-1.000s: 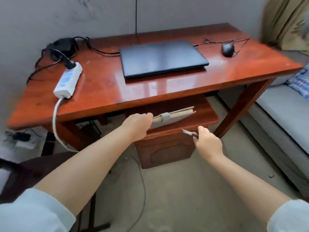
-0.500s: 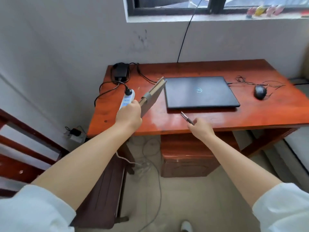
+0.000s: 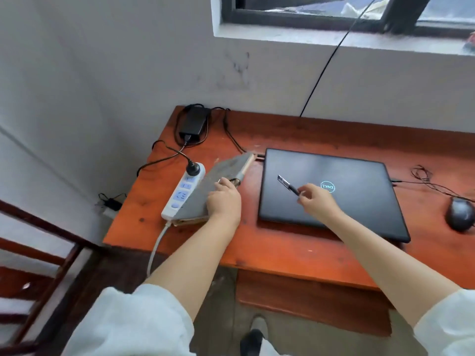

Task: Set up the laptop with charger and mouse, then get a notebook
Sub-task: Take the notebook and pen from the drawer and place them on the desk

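A grey notebook lies tilted on the red-brown desk, partly over the white power strip. My left hand grips its right edge. My right hand pinches a dark pen above the closed black laptop. The black charger brick sits at the desk's back left corner, its plug in the power strip. A dark mouse rests at the right with its thin cable tangled behind it.
A grey wall and a window sill rise behind the desk. A wooden chair stands at lower left. A cabinet sits under the desk. A black cable hangs down from the window.
I have straightened up and the view has risen above the desk. My left hand has lowered the notebook onto the desk beside the laptop. My right hand has carried the pen over the laptop lid.
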`<act>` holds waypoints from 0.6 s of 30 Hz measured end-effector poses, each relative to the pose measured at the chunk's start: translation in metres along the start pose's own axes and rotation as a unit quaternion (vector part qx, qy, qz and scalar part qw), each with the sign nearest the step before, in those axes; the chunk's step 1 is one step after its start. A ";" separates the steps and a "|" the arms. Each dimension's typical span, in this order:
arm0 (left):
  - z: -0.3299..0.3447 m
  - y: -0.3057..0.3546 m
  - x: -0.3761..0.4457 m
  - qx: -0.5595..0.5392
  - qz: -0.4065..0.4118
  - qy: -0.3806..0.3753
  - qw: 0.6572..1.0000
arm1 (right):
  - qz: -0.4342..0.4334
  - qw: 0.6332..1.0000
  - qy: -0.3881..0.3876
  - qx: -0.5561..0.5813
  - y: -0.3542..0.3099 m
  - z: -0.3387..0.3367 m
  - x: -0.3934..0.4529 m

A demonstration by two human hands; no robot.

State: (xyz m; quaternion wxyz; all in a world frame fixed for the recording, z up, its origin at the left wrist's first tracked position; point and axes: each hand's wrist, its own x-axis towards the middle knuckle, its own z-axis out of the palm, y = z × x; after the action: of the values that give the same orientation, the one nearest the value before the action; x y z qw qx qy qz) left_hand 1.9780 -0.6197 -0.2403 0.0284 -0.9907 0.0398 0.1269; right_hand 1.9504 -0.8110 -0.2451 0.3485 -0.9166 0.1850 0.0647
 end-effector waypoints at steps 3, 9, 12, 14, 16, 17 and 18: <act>0.023 0.027 0.006 0.010 -0.021 -0.107 0.994 | 0.001 0.999 -0.014 0.029 0.008 -0.004 0.025; 0.047 0.052 0.029 0.065 -0.029 -0.160 0.985 | 0.065 0.993 -0.049 0.091 0.034 0.005 0.037; 0.048 0.046 0.049 0.055 -0.021 -0.208 0.976 | 0.080 0.991 -0.043 0.095 0.037 0.017 0.031; 0.045 0.029 0.064 0.064 -0.001 -0.198 0.978 | 0.070 0.996 -0.031 0.050 0.032 0.029 0.026; 0.045 0.006 0.074 0.054 0.023 -0.155 0.986 | 0.055 0.998 -0.035 0.017 0.022 0.046 0.021; 0.046 -0.006 0.078 0.038 0.041 -0.122 0.991 | 0.050 0.998 -0.040 0.005 0.014 0.057 0.019; 0.048 -0.017 0.080 0.024 0.058 -0.083 0.995 | 0.046 0.998 -0.040 -0.009 0.005 0.069 0.018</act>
State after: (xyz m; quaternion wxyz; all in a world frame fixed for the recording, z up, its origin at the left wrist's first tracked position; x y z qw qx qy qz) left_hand 2.0444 -0.6048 -0.3057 0.0477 -0.9717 0.0981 0.2095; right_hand 1.9656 -0.7733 -0.3042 0.3436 -0.9070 0.2121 0.1193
